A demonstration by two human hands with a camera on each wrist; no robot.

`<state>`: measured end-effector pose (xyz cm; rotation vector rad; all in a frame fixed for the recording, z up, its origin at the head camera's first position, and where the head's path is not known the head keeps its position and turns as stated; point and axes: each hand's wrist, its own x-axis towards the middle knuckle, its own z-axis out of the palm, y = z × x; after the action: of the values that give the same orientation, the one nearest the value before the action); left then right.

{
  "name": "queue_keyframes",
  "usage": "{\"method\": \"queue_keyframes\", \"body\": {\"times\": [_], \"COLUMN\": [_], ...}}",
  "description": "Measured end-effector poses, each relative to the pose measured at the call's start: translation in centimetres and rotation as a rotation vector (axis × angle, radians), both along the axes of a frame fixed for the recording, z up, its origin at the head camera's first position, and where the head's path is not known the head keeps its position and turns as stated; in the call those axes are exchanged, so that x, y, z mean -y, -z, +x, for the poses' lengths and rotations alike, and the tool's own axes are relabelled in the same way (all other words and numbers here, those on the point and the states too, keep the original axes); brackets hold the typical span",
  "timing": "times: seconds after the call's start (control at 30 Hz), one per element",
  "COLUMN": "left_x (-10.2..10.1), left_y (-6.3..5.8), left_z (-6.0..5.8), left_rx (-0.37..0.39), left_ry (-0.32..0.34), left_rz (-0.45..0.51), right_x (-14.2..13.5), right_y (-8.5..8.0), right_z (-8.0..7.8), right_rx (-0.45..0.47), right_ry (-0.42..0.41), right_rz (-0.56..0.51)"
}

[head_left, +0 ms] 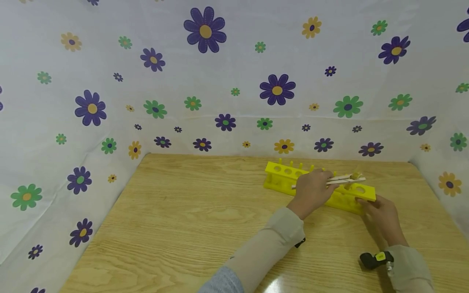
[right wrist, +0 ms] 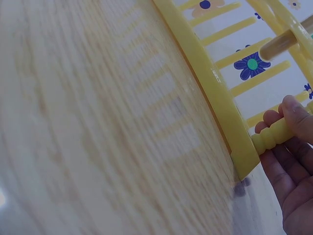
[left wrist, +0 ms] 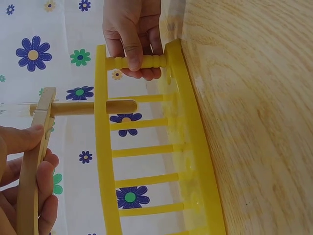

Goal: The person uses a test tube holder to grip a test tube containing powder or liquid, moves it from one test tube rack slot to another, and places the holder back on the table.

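A yellow test tube rack [head_left: 346, 203] stands on the table, right of centre in the head view. My left hand [head_left: 314, 189] grips a wooden test tube clamp [left wrist: 30, 181] above it. Held in the clamp's tip is a glass test tube [left wrist: 73, 108] with brownish-yellow contents. Its rounded bottom has passed through the rack's top plate and hangs above the base, as both wrist views show. My right hand [head_left: 382, 215] holds the rack's right end post [right wrist: 276, 134] between thumb and fingers. The left hand covers part of the rack's middle in the head view.
The rack's top has a row of round holes and several upright pegs [head_left: 291, 164] behind them. Wood-grain tabletop [head_left: 176, 215] extends to the left and front. A flower-patterned sheet [head_left: 234, 73] rises behind and at both sides.
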<state>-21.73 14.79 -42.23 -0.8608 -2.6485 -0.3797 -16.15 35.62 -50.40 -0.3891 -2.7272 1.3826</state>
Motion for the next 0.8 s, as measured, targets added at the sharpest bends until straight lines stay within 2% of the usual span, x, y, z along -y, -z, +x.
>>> {"method": "queue_keyframes", "body": {"times": [0.47, 0.8], "left_x": [0.1, 0.2], "left_y": [-1.2, -1.5], "left_z": [0.5, 0.3], "left_rx": [0.001, -0.039], "left_ry": [-0.006, 0.01], "left_rz": [0.006, 0.033], "right_x": [0.1, 0.0], "right_y": [-0.3, -0.2], "right_z": [0.4, 0.3], "right_rx": [-0.024, -0.036], "right_ry": [-0.014, -0.016], "right_rz": [0.004, 0.01]}}
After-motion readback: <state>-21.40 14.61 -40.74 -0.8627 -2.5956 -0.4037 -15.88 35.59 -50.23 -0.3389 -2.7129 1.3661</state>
